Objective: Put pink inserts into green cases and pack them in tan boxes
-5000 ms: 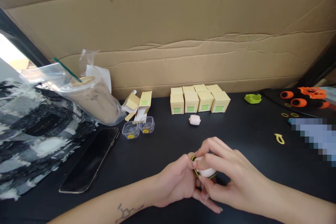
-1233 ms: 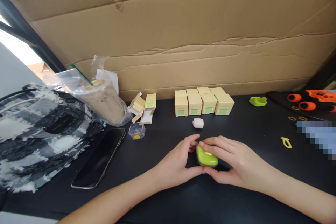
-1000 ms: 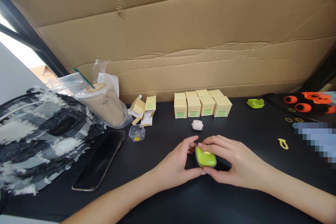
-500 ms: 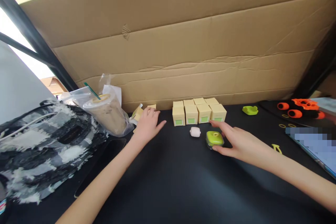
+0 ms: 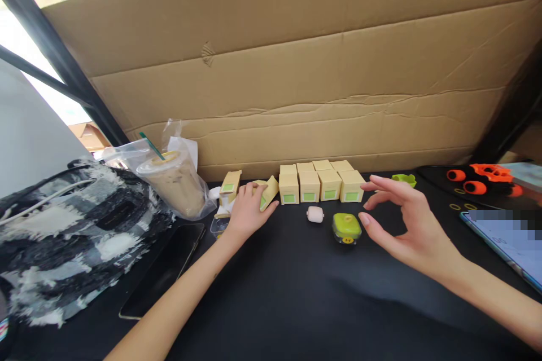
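Observation:
My left hand [image 5: 248, 211] is closed over a small pale-yellow cardboard box [image 5: 270, 194], which tilts under its fingers; the hand covers part of it. Left of that hand stands another yellow box [image 5: 229, 185] with a green label, and a clear plastic container [image 5: 218, 228] sits partly behind the wrist. My right hand [image 5: 409, 225] is raised with thumb and fingers apart, holding nothing. Just left of its thumb rests a small clear case with a green lid [image 5: 346, 227], apart from the fingers. A small pinkish-white barrel-shaped piece [image 5: 315, 214] lies beside it.
Several yellow boxes [image 5: 309, 187] stand in two rows against the cardboard wall [image 5: 296, 67]. Leftward are a bagged iced drink [image 5: 178, 186], a dark phone [image 5: 165, 271] and a frayed checked fabric item [image 5: 105, 225]. At right lie a green piece [image 5: 404, 180], an orange-and-black object [image 5: 486, 176] and another phone [image 5: 503, 248].
My right hand has let go of the green-lidded case and moved up and right. My left hand has shifted right with a yellow box, uncovering the other box and the clear container.

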Motion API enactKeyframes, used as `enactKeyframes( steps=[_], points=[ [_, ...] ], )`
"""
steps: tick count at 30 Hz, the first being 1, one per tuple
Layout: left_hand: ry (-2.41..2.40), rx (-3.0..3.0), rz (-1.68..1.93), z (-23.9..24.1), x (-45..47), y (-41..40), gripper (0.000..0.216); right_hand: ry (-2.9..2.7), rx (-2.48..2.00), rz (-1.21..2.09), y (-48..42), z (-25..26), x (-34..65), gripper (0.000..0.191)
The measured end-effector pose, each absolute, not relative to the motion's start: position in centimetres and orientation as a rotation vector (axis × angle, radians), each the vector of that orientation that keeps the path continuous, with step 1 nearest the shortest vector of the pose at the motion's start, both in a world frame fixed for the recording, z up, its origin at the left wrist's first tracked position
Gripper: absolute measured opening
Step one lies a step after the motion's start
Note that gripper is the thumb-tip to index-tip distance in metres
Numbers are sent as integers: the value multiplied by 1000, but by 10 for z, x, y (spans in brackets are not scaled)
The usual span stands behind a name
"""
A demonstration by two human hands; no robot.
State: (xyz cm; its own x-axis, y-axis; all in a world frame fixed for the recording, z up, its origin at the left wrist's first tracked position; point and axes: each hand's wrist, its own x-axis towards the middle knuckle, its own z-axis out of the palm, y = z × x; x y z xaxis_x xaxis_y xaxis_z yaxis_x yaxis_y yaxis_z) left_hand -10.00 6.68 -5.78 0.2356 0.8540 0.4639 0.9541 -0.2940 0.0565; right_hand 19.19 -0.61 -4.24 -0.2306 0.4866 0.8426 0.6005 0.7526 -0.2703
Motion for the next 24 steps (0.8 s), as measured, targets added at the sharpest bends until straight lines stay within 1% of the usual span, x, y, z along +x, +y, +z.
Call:
enactKeyframes(
  steps=[2,7,10,13,16,19,22,24],
  points=[
    [-1753,-2242,-652,-60,-102,69,44,-1896,-819,-150,-8,-41,192,64],
    [-1815,-2283,-739,-60,-106,69,35,-1946,-780,-266,-13,-39,193,55],
    [-1807,-2353,-851,-50,-107,65,35,-1980,-735,-326,-15,-38,193,50],
    [-1775,-2430,-1032,-32,-110,61,35,-1991,-711,-309,-19,-41,189,47],
    [-1754,-2434,-1262,-14,-111,53,42,-2042,-707,-228,-25,-50,180,45],
    [-1751,-2451,-1548,-9,-101,34,58,-2170,-652,-150,-32,-61,169,48],
    [-1742,-2652,-2095,-20,-80,8,66,-2254,-642,-39,-39,-71,162,53],
    [-1792,-2849,-2303,-32,-65,-8,62,-2273,-654,9,-42,-74,159,56]
  ],
)
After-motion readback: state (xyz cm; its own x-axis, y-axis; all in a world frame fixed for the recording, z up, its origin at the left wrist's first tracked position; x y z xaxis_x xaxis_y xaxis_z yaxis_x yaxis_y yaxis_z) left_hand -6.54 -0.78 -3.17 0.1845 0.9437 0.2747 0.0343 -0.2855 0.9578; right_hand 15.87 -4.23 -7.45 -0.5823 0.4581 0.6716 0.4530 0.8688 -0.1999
